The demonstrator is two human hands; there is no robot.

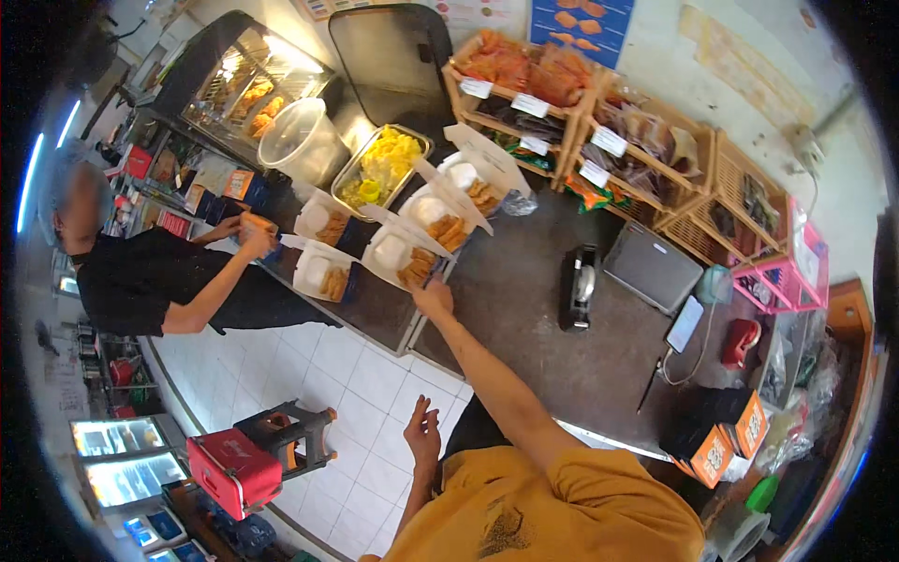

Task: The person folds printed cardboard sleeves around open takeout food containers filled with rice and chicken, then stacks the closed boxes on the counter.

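My right hand (433, 298) reaches to the front edge of an open paper meal box (388, 251), its fingertips at the fried, breaded pieces (416, 267). Whether the fingers grip anything there is hidden. That box also holds a mound of white rice. More open boxes with the same filling stand around it, among them a near-left box (319, 270) and a far-right box (469, 175). My left hand (423, 432) hangs over the tiled floor, empty, with its fingers loosely apart.
Across the counter stand a metal tray of yellow food (390, 158), a clear plastic bucket (302, 140), a tape dispenser (581, 288), a closed laptop (652, 267) and a phone (685, 323) on a cable. A co-worker (189, 274) handles an orange box at left. A red cooler box (235, 471) sits behind.
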